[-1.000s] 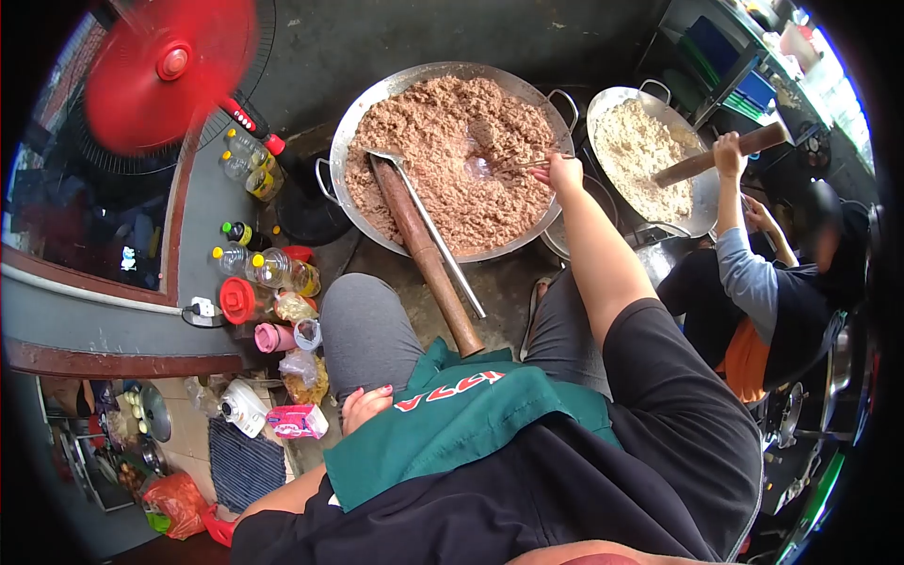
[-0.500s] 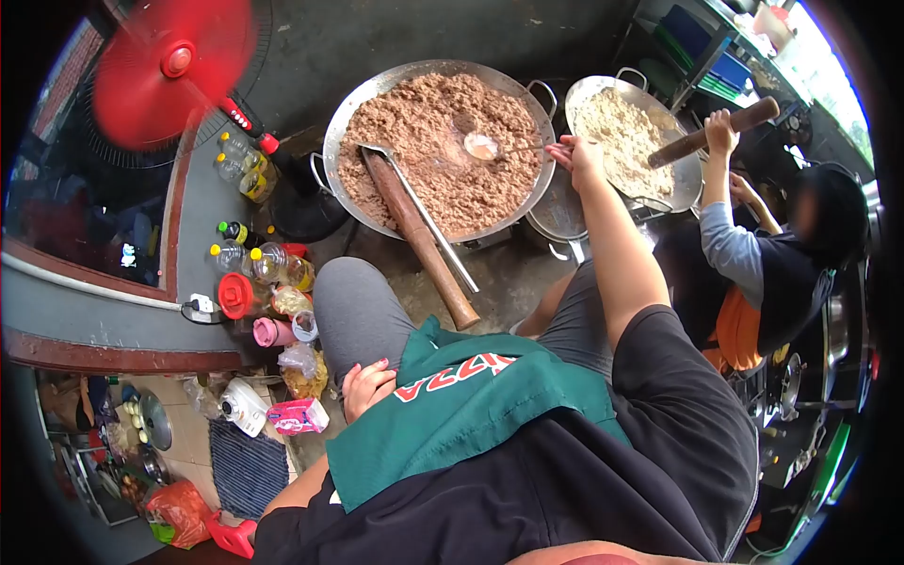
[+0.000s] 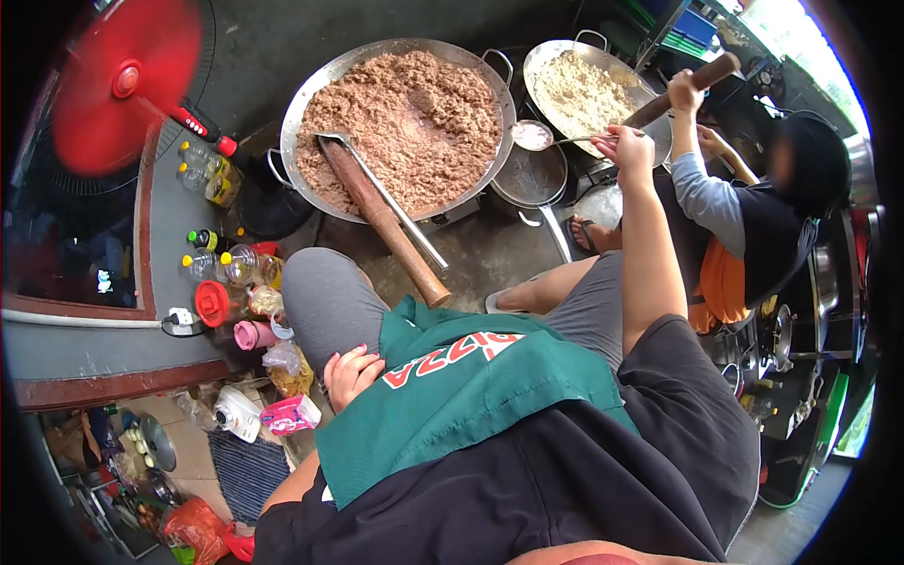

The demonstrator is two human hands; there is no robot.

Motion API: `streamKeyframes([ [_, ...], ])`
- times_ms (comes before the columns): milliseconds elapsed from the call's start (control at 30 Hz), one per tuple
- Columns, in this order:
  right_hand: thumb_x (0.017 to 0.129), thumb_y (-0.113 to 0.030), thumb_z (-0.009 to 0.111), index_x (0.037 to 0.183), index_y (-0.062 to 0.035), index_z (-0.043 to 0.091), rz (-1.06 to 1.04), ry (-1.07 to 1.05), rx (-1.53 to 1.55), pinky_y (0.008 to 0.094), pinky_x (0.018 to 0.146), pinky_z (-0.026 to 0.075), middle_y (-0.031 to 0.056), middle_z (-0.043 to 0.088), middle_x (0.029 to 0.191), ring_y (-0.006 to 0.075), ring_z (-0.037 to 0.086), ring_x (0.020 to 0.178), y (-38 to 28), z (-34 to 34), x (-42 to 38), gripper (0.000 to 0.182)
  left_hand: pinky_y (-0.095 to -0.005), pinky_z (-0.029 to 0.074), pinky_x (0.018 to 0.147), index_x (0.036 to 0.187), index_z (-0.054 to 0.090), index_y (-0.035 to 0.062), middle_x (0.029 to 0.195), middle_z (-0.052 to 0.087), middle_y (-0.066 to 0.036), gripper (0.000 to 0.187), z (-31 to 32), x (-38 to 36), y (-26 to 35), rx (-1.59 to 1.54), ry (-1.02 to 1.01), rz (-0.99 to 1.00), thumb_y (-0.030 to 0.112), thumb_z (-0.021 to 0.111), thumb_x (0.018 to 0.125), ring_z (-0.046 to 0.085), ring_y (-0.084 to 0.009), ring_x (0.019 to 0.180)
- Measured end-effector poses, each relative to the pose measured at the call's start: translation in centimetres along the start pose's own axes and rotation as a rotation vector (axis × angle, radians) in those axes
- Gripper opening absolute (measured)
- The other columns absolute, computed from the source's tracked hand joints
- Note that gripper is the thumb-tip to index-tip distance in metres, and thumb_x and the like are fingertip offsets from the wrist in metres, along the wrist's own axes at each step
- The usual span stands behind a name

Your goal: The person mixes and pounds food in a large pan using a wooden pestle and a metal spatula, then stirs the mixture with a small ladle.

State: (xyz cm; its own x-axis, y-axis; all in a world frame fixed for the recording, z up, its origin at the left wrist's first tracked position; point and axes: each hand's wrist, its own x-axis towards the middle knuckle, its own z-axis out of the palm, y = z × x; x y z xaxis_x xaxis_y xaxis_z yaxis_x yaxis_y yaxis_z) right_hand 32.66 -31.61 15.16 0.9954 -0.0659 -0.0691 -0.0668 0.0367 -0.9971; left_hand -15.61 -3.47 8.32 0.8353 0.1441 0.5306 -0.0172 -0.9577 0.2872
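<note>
My right hand (image 3: 625, 151) grips the thin handle of a ladle (image 3: 533, 136), whose bowl holds a pale liquid. The ladle hangs just beyond the right rim of a big wok (image 3: 505, 127), above a lidded-looking metal pan (image 3: 530, 179). Inside the wok lies brown, crumbly food (image 3: 405, 132), with a shallow hollow near its middle. A thick wooden pole (image 3: 388, 221) and a long metal spatula (image 3: 407, 209) lean over the wok's near edge. My left hand (image 3: 353, 375) rests on my left thigh beside the green apron (image 3: 471, 405), fingers stretched out, holding nothing.
At right, a co-worker (image 3: 753, 198) grips a wooden pole (image 3: 683, 89) over a second wok (image 3: 659, 141) of pale food. A red fan (image 3: 127, 80) stands at left. Oil bottles (image 3: 217, 179), a red-lidded jar (image 3: 213, 303) and a pink tissue pack (image 3: 290, 414) line the left side.
My right hand has lifted the ladle out of the brown food and carried it right, past the wok's rim. The view has shifted slightly. My left hand stays on the thigh.
</note>
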Motion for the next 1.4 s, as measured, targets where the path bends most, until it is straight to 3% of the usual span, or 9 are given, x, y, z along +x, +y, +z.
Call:
streamKeyframes([
  [233, 0.09, -0.012, 0.051, 0.095, 0.0058, 0.061, -0.15, 0.097, -0.277, 0.0233, 0.052, 0.052, 0.0108, 0.065, 0.069, 0.0148, 0.067, 0.061, 5.2, 0.4, 1.1, 0.021, -0.0418, 0.035, 0.097, 0.085, 0.066, 0.0107, 0.092, 0.065, -0.002, 0.021, 0.0, 0.5, -0.5, 0.003, 0.004, 0.013, 0.028, 0.058, 0.076, 0.062, -0.0206, 0.099],
  [400, 0.087, -0.017, 0.053, 0.091, -0.0039, 0.066, -0.477, 0.046, -0.862, 0.0434, 0.076, 0.05, 0.0209, 0.066, 0.082, 0.0372, 0.063, 0.082, 9.9, 2.1, -0.6, 0.02, -0.0415, 0.035, 0.098, 0.086, 0.066, 0.0113, 0.092, 0.065, -0.001, 0.021, 0.3, 0.0, -1.3, 0.028, -0.007, 0.044, 0.028, 0.058, 0.076, 0.062, -0.0196, 0.098],
  [533, 0.088, -0.012, 0.053, 0.099, -0.0027, 0.061, -0.771, -0.217, -0.998, 0.0432, 0.077, 0.05, 0.0208, 0.064, 0.093, 0.0375, 0.062, 0.085, 11.1, 2.6, -2.9, 0.016, -0.0412, 0.035, 0.098, 0.087, 0.066, 0.0128, 0.094, 0.065, 0.0, 0.02, 0.4, 0.5, -1.3, 0.044, -0.029, -0.008, 0.027, 0.059, 0.075, 0.062, -0.019, 0.099],
  [600, 0.087, -0.01, 0.054, 0.1, -0.0011, 0.06, -0.719, -0.295, -1.066, 0.0419, 0.077, 0.051, 0.0202, 0.064, 0.095, 0.0363, 0.063, 0.086, 10.6, 2.6, -3.9, 0.016, -0.0412, 0.034, 0.099, 0.088, 0.066, 0.0138, 0.095, 0.064, 0.001, 0.02, 0.4, 1.1, -1.4, 0.037, -0.05, -0.042, 0.027, 0.06, 0.075, 0.061, -0.0186, 0.101],
  [733, 0.089, -0.008, 0.054, 0.103, 0.0018, 0.06, -0.938, -0.143, -0.926, 0.038, 0.072, 0.053, 0.0188, 0.065, 0.095, 0.0317, 0.066, 0.079, 9.2, 2.2, -3.4, 0.018, -0.0417, 0.033, 0.099, 0.089, 0.066, 0.0153, 0.098, 0.063, 0.002, 0.02, 0.5, 2.3, -2.0, 0.03, -0.106, -0.074, 0.027, 0.061, 0.074, 0.059, -0.0182, 0.104],
  [833, 0.095, -0.008, 0.047, 0.107, 0.006, 0.059, -0.395, 0.07, -0.292, 0.0249, 0.069, 0.053, 0.0122, 0.066, 0.093, 0.0164, 0.068, 0.081, 7.3, 3.3, -2.9, 0.022, -0.0421, 0.032, 0.099, 0.09, 0.066, 0.0153, 0.098, 0.063, 0.002, 0.021, 0.4, 3.4, -2.4, 0.03, -0.117, -0.065, 0.027, 0.062, 0.073, 0.058, -0.0186, 0.105],
  [933, 0.096, -0.006, 0.045, 0.103, 0.0087, 0.057, -0.191, 0.129, 0.175, 0.0257, 0.071, 0.056, 0.0187, 0.064, 0.092, 0.023, 0.068, 0.081, 4.7, 6.1, -2.6, 0.021, -0.0427, 0.033, 0.099, 0.089, 0.066, 0.0143, 0.097, 0.063, 0.001, 0.021, 0.5, 4.4, -2.8, 0.011, -0.119, -0.069, 0.027, 0.062, 0.072, 0.059, -0.0192, 0.105],
  [1167, 0.094, -0.008, 0.046, 0.1, 0.0091, 0.054, 0.03, -0.155, 0.292, 0.0264, 0.061, 0.056, 0.0188, 0.063, 0.084, 0.0237, 0.067, 0.071, 9.2, 17.1, 0.0, 0.019, -0.0433, 0.034, 0.098, 0.088, 0.065, 0.0112, 0.095, 0.065, -0.001, 0.022, 1.2, 4.5, -4.3, -0.063, -0.113, -0.017, 0.025, 0.062, 0.072, 0.06, -0.0202, 0.103],
  [1400, 0.093, -0.006, 0.044, 0.099, 0.0074, 0.052, 0.132, -0.042, 0.124, 0.0299, 0.052, 0.056, 0.0209, 0.063, 0.083, 0.0283, 0.068, 0.065, 13.4, 24.6, 2.3, 0.017, -0.0421, 0.036, 0.096, 0.086, 0.064, 0.0128, 0.093, 0.067, 0.001, 0.018, 1.2, 3.7, -4.3, -0.027, -0.073, 0.015, 0.027, 0.06, 0.077, 0.063, -0.0169, 0.101],
])
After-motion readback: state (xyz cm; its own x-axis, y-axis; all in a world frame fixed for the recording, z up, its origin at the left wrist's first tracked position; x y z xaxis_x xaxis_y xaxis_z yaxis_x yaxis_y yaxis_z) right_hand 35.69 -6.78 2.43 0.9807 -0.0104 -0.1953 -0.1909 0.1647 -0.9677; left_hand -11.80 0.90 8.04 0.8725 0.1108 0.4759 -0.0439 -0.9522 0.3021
